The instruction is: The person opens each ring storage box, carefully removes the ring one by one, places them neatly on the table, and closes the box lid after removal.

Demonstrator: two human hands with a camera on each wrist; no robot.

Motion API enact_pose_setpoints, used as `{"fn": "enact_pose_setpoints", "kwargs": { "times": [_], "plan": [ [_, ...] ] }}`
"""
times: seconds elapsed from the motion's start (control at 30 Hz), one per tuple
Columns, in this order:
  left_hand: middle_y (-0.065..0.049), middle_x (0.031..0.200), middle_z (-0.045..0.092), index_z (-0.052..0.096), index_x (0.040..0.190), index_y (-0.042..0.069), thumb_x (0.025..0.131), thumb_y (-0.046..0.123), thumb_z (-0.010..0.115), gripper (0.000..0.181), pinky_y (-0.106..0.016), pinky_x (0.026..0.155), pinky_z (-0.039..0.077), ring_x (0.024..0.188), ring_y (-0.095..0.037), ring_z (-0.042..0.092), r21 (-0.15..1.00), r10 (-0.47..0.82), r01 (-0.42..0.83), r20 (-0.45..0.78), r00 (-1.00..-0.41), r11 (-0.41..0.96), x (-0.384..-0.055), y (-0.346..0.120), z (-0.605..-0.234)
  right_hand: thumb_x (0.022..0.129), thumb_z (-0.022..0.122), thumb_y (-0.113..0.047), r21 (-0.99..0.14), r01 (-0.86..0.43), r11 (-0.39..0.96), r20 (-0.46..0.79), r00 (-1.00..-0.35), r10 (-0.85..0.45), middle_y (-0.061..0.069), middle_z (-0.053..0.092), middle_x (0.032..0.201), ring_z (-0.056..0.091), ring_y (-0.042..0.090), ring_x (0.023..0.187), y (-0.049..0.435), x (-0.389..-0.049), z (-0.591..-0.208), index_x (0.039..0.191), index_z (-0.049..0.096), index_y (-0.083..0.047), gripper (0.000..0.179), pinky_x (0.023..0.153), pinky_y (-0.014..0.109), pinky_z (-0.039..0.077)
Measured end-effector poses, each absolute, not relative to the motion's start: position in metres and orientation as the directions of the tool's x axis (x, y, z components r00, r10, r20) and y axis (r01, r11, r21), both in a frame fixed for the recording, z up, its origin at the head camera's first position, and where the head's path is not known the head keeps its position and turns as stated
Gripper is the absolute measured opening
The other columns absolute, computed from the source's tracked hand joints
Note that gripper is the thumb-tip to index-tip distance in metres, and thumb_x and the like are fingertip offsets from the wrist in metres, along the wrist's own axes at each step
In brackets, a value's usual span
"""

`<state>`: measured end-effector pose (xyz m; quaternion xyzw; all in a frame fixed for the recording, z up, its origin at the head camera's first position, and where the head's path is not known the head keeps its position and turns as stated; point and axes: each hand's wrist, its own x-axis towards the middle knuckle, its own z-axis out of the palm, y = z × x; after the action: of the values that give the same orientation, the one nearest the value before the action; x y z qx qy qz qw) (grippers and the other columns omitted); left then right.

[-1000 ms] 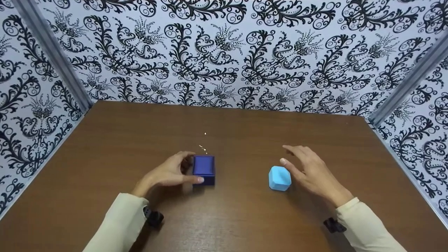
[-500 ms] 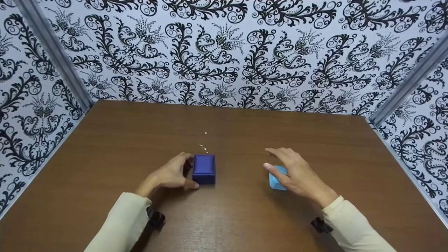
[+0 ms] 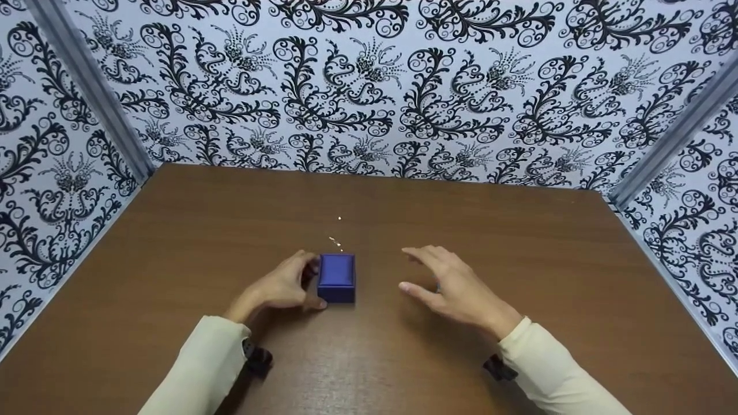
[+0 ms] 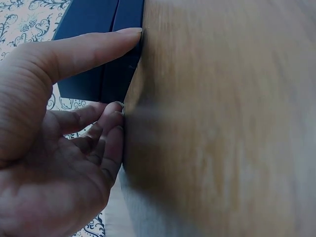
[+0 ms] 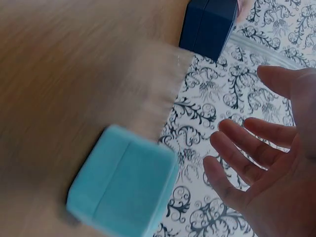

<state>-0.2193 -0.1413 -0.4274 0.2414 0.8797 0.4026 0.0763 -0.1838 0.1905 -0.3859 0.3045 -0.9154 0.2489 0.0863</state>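
Observation:
A dark blue ring box [image 3: 337, 271], lid closed, rests on the table left of centre. My left hand [image 3: 282, 282] is at its left side, thumb by the front corner and fingers by the back one. In the left wrist view the thumb [image 4: 94, 49] overlaps the blue box [image 4: 81, 24] and the fingertips are right at its lower corner. My right hand [image 3: 455, 288] hovers right of the blue box, fingers spread and holding nothing. A closed turquoise ring box [image 5: 126, 182] stands on the table, almost wholly hidden by that hand in the head view.
Several small bright specks [image 3: 334, 241] show on the brown table [image 3: 230, 207] behind the blue box. Patterned black-and-white walls [image 3: 369, 98] with grey corner posts enclose the table at the back and sides. A black wrist camera [image 3: 259, 362] sits by each sleeve.
My right hand has moved left, passing in front of the turquoise box toward the blue one. My left thumb has slid off the blue box's front face to its corner.

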Motion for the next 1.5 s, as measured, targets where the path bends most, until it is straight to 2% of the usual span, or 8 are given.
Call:
{"fn": "enact_pose_setpoints", "kwargs": {
  "times": [0.3, 0.53, 0.77, 0.9, 1.07, 1.33, 1.5],
  "plan": [
    [-0.009, 0.102, 0.053, 0.058, 0.111, -0.005, 0.061, 0.009, 0.094, 0.064, -0.041, 0.087, 0.046, 0.096, -0.025, 0.053, 0.765, 0.482, 0.347, 0.056, -0.874, 0.542, -0.222, -0.141, -0.432, 0.095, 0.070, -0.043, -0.422, -0.624, 0.658, 0.258, -0.778, -0.573, 0.011, 0.061, 0.132, 0.047, 0.041, 0.134, 0.166, -0.188, -0.390, 0.144, 0.053, -0.010, 0.062, 0.109, 0.060, 0.035],
    [-0.009, 0.103, 0.053, 0.058, 0.112, -0.006, 0.061, 0.009, 0.094, 0.064, -0.042, 0.089, 0.047, 0.097, -0.025, 0.054, 0.764, 0.481, 0.346, 0.055, -0.875, 0.544, -0.222, -0.141, -0.431, 0.093, 0.074, -0.043, -0.448, -0.615, 0.649, 0.213, -0.778, -0.591, 0.013, 0.055, 0.143, 0.043, 0.043, 0.138, 0.149, -0.192, -0.393, 0.147, 0.051, -0.008, 0.068, 0.112, 0.058, 0.033],
    [-0.009, 0.103, 0.054, 0.058, 0.113, -0.006, 0.061, 0.010, 0.094, 0.065, -0.042, 0.089, 0.047, 0.097, -0.025, 0.054, 0.762, 0.474, 0.340, 0.050, -0.879, 0.551, -0.222, -0.141, -0.431, 0.090, 0.077, -0.043, -0.456, -0.613, 0.645, 0.198, -0.777, -0.598, 0.009, 0.053, 0.144, 0.050, 0.028, 0.133, 0.132, -0.199, -0.398, 0.149, 0.047, -0.009, 0.074, 0.109, 0.049, 0.040],
    [-0.009, 0.103, 0.054, 0.058, 0.112, -0.005, 0.060, 0.010, 0.094, 0.064, -0.043, 0.090, 0.047, 0.097, -0.026, 0.055, 0.763, 0.476, 0.343, 0.053, -0.878, 0.548, -0.221, -0.141, -0.431, 0.088, 0.078, -0.045, -0.462, -0.597, 0.656, 0.168, -0.785, -0.596, 0.006, 0.051, 0.147, 0.049, 0.025, 0.134, 0.125, -0.203, -0.401, 0.152, 0.044, -0.014, 0.079, 0.109, 0.046, 0.040],
    [-0.010, 0.102, 0.054, 0.058, 0.111, -0.005, 0.061, 0.010, 0.094, 0.064, -0.043, 0.090, 0.047, 0.097, -0.026, 0.055, 0.759, 0.477, 0.350, 0.059, -0.877, 0.549, -0.221, -0.142, -0.432, 0.087, 0.079, -0.043, -0.491, -0.575, 0.655, 0.137, -0.793, -0.594, 0.005, 0.050, 0.147, 0.049, 0.025, 0.134, 0.118, -0.207, -0.404, 0.153, 0.043, -0.014, 0.080, 0.109, 0.047, 0.040],
    [-0.009, 0.104, 0.056, 0.058, 0.113, -0.006, 0.064, 0.013, 0.093, 0.063, -0.045, 0.091, 0.047, 0.099, -0.027, 0.056, 0.744, 0.489, 0.364, 0.059, -0.871, 0.560, -0.221, -0.143, -0.432, 0.087, 0.082, -0.032, -0.533, -0.586, 0.610, 0.156, -0.777, -0.611, 0.015, 0.055, 0.141, 0.052, 0.032, 0.130, 0.112, -0.213, -0.408, 0.147, 0.048, -0.003, 0.074, 0.109, 0.049, 0.041],
    [-0.008, 0.104, 0.056, 0.059, 0.114, -0.006, 0.065, 0.014, 0.093, 0.063, -0.045, 0.091, 0.047, 0.098, -0.026, 0.056, 0.738, 0.496, 0.380, 0.071, -0.866, 0.558, -0.221, -0.144, -0.432, 0.087, 0.082, -0.028, -0.581, -0.558, 0.592, 0.145, -0.787, -0.599, 0.015, 0.058, 0.137, 0.055, 0.033, 0.126, 0.110, -0.214, -0.408, 0.145, 0.050, -0.002, 0.071, 0.107, 0.048, 0.043]
  ]
}}
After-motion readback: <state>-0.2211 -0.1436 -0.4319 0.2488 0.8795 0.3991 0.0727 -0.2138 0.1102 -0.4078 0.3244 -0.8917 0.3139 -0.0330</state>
